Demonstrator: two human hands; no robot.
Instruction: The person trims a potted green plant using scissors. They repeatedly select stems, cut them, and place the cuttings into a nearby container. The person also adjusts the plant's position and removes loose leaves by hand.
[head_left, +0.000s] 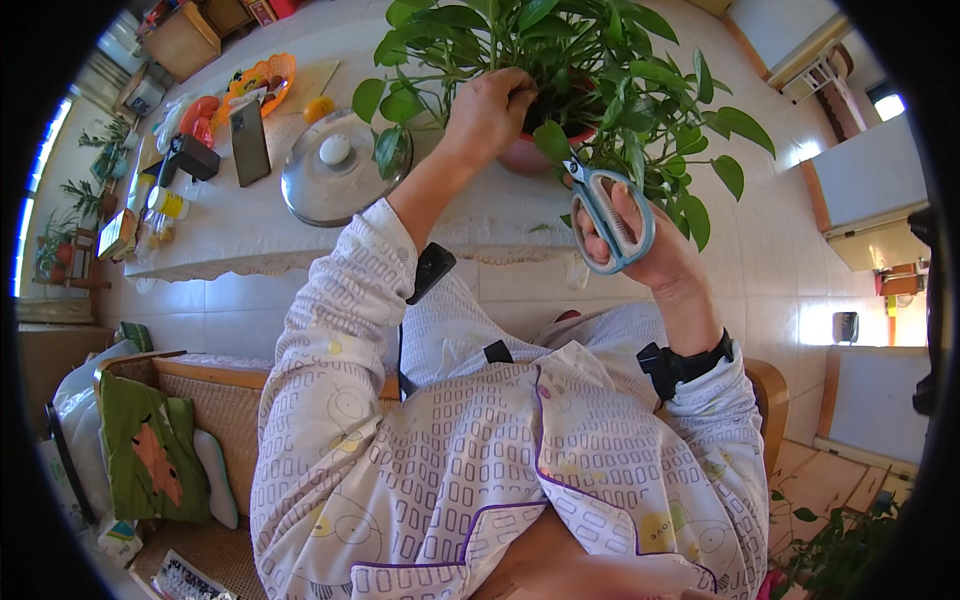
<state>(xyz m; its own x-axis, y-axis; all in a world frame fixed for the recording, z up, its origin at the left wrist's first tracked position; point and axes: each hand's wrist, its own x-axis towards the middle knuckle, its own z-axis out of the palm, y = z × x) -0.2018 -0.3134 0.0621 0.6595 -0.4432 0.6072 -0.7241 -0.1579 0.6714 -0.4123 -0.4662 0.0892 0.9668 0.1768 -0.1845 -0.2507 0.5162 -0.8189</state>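
Observation:
A leafy pothos plant (555, 45) grows in a reddish pot (529, 154) on the cloth-covered table. My left hand (491, 109) reaches in among the stems at the pot's rim, its fingers curled; what the fingertips touch is hidden. My right hand (660, 251) grips blue-and-white scissors (613, 217), with fingers through the handle loops. Their short metal tip points up toward a leaf just beside the pot. A small cut green piece (540, 227) lies on the tablecloth below the pot.
Left of the pot is a glass lid with a white knob (335, 150). Farther left are a smartphone (250, 142), a black box (193, 157), an orange fruit (319, 109) and an orange basket (281, 79). The tablecloth's lace edge (345, 259) hangs before my knees.

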